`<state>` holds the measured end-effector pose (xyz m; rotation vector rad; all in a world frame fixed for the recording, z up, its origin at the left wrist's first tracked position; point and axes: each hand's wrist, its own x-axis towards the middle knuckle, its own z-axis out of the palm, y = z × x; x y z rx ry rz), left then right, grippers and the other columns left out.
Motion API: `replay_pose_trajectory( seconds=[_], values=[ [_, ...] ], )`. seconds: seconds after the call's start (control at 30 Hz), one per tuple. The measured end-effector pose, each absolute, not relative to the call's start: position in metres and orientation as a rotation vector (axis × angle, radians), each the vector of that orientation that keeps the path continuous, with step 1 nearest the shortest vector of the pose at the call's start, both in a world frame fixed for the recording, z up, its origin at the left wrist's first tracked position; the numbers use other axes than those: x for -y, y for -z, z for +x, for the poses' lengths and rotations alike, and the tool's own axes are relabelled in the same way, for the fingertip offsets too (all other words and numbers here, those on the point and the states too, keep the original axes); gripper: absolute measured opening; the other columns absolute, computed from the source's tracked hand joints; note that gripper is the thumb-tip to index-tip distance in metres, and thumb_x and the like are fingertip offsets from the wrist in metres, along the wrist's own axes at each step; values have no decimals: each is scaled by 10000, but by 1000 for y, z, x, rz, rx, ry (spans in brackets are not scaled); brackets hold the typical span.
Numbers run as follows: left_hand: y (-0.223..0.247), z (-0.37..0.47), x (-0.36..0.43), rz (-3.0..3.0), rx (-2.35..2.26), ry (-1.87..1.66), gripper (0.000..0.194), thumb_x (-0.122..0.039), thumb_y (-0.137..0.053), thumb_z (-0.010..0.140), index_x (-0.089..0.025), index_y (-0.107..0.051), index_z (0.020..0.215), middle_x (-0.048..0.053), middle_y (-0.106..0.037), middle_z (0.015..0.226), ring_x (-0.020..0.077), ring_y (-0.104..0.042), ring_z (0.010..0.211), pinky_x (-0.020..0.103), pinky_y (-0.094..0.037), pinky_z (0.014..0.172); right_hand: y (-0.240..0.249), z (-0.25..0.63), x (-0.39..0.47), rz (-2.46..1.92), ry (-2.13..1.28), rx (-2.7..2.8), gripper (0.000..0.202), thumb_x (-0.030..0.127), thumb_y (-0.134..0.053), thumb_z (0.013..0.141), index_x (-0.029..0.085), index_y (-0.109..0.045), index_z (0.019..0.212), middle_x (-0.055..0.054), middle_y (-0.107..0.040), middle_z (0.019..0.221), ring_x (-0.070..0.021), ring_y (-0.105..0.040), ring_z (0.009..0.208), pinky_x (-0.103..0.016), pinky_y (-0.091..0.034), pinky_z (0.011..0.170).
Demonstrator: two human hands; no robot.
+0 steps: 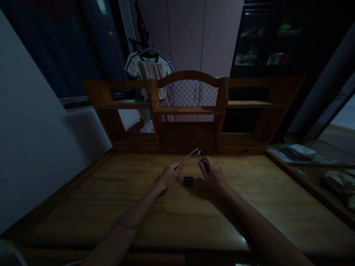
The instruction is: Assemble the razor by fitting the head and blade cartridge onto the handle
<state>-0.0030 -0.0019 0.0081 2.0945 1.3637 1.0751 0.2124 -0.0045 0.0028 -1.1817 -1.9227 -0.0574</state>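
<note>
My left hand (169,175) is closed on one end of a thin, pale, straight stick (190,153), which slants up and to the right. My right hand (214,173) grips the dark handle of a small tool with a silvery forked or T-shaped head (199,153). That head is close to the stick's far tip; whether they touch I cannot tell. Between and below both hands, a small black block with light horizontal lines (188,180) lies on the wooden desk (177,218). The light is dim, so the tool's exact kind does not show.
A wooden shelf unit (191,110) with drawers stands along the desk's back edge. At the right, a lower surface holds papers and plastic bags (298,151) and a pale cloth-like bundle (340,184). A white wall (41,136) bounds the left side. Clothes (149,66) hang behind the shelves.
</note>
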Motion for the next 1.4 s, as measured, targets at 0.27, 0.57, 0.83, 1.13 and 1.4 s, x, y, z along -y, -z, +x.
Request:
replay_pose_trajectory(
  seconds=[0.27, 0.57, 0.83, 1.13, 1.4],
  values=[
    [-2, -7, -5, 2088, -1453, -978, 498, -512, -373, 874, -151, -699, 977, 61, -704, 827, 221, -616, 759, 265, -399, 665, -5, 212, 7, -1172, 77, 1935, 249, 382, -378, 939, 185, -517, 1002, -54, -669, 756, -167, -609, 592, -230, -330, 525],
    [-4, -3, -2, 2147, -1441, -950, 485, -506, -368, 885, -165, -686, 1021, 64, -706, 903, 216, -623, 818, 256, -413, 695, -4, 212, 5, -1153, 82, 1945, 225, 356, -398, 937, 178, -519, 1005, -49, -678, 774, -153, -617, 607, -223, -327, 526],
    [-4, 1, 2, 2170, -1436, -879, 475, -518, -368, 883, -202, -676, 1058, 87, -697, 951, 240, -617, 890, 280, -401, 778, -1, 211, 3, -1148, 97, 1947, 242, 365, -395, 938, 180, -516, 1038, -62, -691, 826, -174, -634, 642, -234, -326, 532],
    [-6, -6, -3, 2112, -1544, -1003, 552, -547, -322, 883, -138, -678, 985, 44, -667, 757, 186, -580, 711, 238, -376, 629, -4, 212, 6, -1179, 98, 1939, 260, 374, -391, 936, 177, -534, 1026, -59, -682, 755, -176, -634, 624, -231, -318, 510],
    [-5, -1, 1, 2124, -1414, -932, 558, -558, -328, 874, -130, -685, 850, 36, -647, 706, 179, -560, 663, 242, -356, 596, 0, 212, 3, -1197, 130, 1915, 274, 387, -393, 931, 174, -543, 1018, -66, -681, 745, -174, -624, 590, -231, -311, 494]
  ],
)
